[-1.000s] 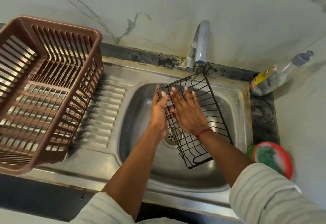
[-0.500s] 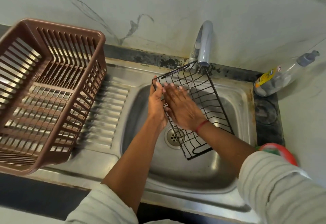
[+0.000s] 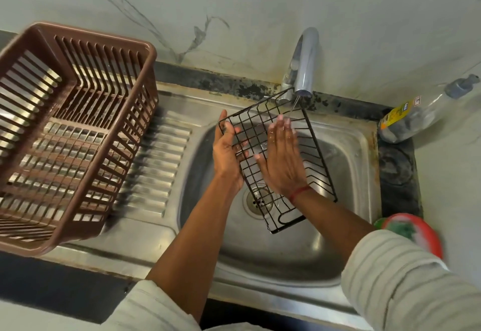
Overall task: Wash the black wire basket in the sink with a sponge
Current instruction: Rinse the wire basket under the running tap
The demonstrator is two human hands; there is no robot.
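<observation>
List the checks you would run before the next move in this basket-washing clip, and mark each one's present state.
1. The black wire basket is held over the sink: ok.
2. The left hand grips the basket's edge: ok.
3. Water from the tap reaches the basket: ok, a thin stream.
4. Sponge in hand: not ok. The right hand lies flat and bare on the mesh, and the green scrubber sits in the red dish beside the sink.
5. Soap on the basket: cannot tell.
</observation>
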